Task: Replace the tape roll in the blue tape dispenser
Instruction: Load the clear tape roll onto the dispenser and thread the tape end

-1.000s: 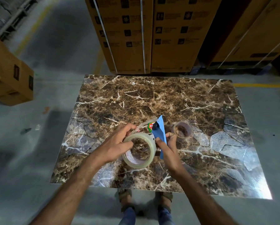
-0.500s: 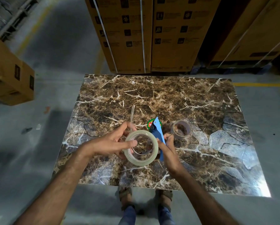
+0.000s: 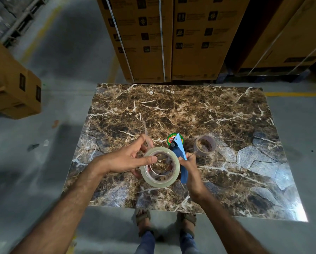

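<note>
A full roll of clear tape (image 3: 160, 180) is held over the marble table (image 3: 190, 110), pinched at its upper left rim by my left hand (image 3: 128, 158). A loose strip of tape (image 3: 145, 132) runs up from those fingers. Right beside the roll, my right hand (image 3: 190, 167) grips the blue tape dispenser (image 3: 180, 154), which stands on edge with its green and red label (image 3: 172, 139) at the far end. The roll touches the dispenser's left side. An empty brownish tape core (image 3: 205, 145) lies on the table just right of the dispenser.
Tall stacked cardboard cartons (image 3: 172, 39) stand behind the table's far edge. Another carton (image 3: 12, 83) sits on the concrete floor to the left. My feet in sandals (image 3: 166, 224) are at the table's near edge.
My left hand has shifted its hold on the roll and pulled the loose tape strip up and away. The roll and dispenser have stayed close together; the right hand hardly moved.
</note>
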{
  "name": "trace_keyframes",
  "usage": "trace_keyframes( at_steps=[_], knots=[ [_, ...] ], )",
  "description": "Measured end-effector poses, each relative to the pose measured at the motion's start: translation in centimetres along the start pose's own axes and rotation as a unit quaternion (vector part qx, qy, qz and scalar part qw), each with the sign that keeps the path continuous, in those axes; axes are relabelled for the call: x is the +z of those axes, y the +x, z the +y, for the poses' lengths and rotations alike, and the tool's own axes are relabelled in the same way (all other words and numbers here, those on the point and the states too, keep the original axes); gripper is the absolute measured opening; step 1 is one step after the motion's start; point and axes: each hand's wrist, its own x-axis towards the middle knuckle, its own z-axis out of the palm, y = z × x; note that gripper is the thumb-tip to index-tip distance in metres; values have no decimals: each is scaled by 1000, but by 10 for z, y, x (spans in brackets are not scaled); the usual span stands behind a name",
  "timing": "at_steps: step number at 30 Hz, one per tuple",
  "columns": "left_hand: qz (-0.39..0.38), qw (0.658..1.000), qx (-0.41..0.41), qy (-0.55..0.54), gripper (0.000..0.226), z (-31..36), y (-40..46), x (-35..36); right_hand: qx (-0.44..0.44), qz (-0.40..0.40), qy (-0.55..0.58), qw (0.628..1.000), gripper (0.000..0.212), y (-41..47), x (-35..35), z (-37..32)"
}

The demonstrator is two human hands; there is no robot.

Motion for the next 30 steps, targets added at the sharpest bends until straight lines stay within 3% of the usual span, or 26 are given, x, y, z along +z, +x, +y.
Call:
trace_keyframes(
  at_steps=[7, 13, 17, 20, 22, 30],
  knots=[
    [-38, 999, -14, 24, 40, 8, 0, -6, -7, -33, 6, 999, 43, 2, -2, 7],
    [-38, 987, -32, 151, 38, 25, 5, 0, -3, -43, -6, 999, 33, -1, 6, 14],
    [-26, 991, -31, 131, 34, 23, 6, 6, 7, -10, -11, 1000, 46, -4, 9, 14],
    [-26, 991, -13, 132, 31, 16, 6, 14, 1, -26, -13, 1000, 69, -11, 8, 16],
    [-15, 993, 7, 118, 29, 14, 5, 17, -11, -42, -15, 999, 60, -17, 11, 13],
    [10, 997, 22, 69, 30, 1, -5, 14, -49, -70, -32, 996, 63, -13, 9, 23]
  ],
)
